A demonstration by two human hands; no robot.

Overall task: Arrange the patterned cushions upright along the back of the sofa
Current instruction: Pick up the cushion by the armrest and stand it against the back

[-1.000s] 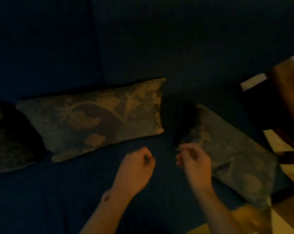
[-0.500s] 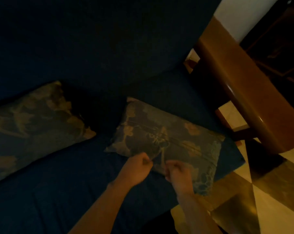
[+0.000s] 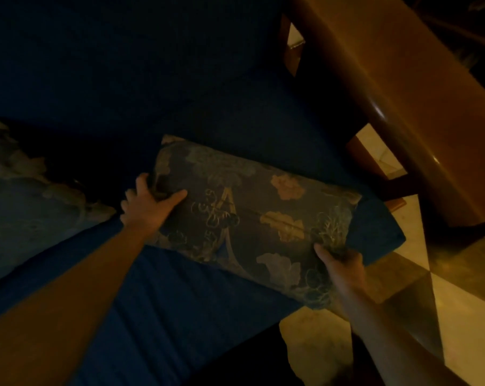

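Head view: left hand [image 3: 146, 208] fingers clamped on left end of patterned cushion [image 3: 252, 221], thumb on top; right hand [image 3: 342, 263] gripping its right corner. Cushion flat on dark blue sofa [image 3: 180, 302] seat. Second cushion [image 3: 27, 196] at left. Wooden table [image 3: 402, 107] beside.

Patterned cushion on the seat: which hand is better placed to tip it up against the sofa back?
Probably the left hand: it grips the cushion at the end nearer the backrest; the right hand holds the seat-edge corner.
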